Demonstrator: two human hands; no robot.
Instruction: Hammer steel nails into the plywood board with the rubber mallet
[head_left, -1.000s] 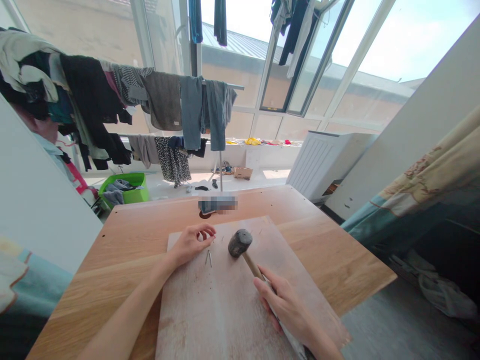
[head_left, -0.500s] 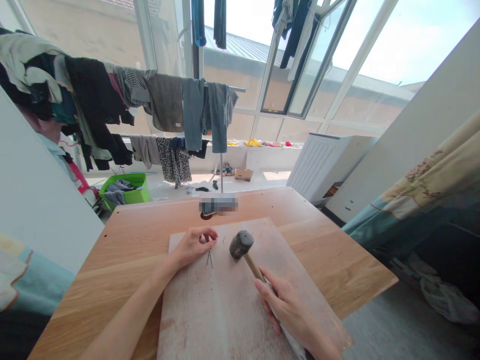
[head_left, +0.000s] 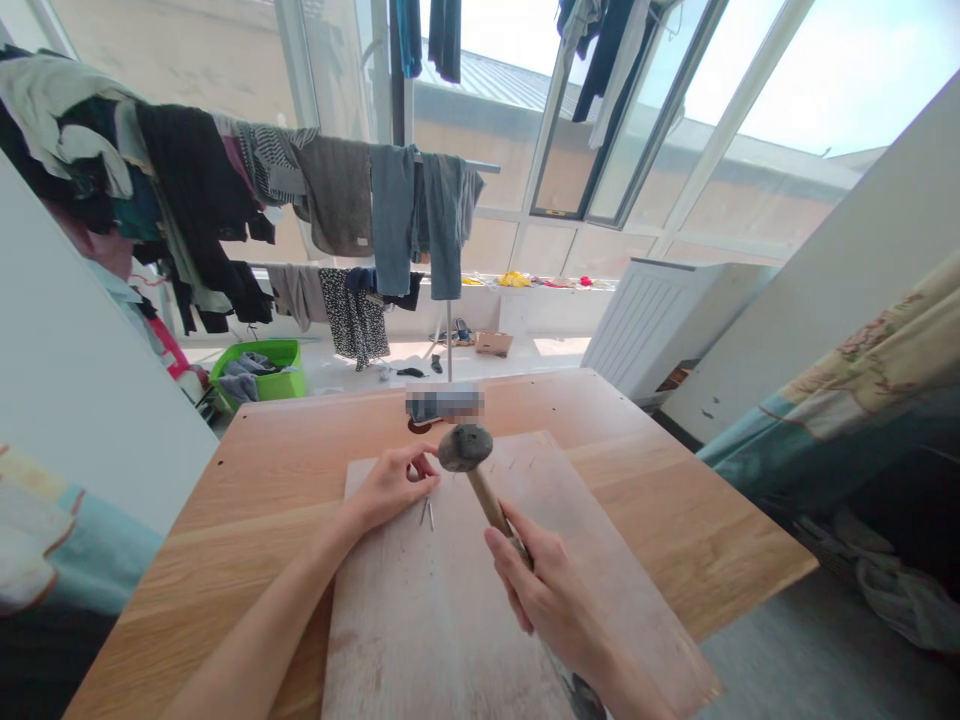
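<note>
My right hand (head_left: 551, 595) grips the wooden handle of a dark rubber mallet (head_left: 465, 447), whose head hangs raised just right of my left fingertips. My left hand (head_left: 394, 485) rests on a pale wooden board (head_left: 450, 620), its thumb and fingers pinched together on something too small to make out. Two loose nails (head_left: 427, 513) lie on the board just below that hand. The board lies on a wooden table (head_left: 255, 480).
A small blurred object (head_left: 444, 404) sits on the table behind the board. Beyond stand a clothes rack with hanging laundry (head_left: 337, 210), a green basket (head_left: 259, 370) on the floor, a white radiator (head_left: 645, 320) and large windows. A patterned curtain (head_left: 847, 400) hangs at right.
The mallet head has lifted and swung left, from the board's middle to just beside my left fingertips. My right hand moved left with it. The left hand stayed in place.
</note>
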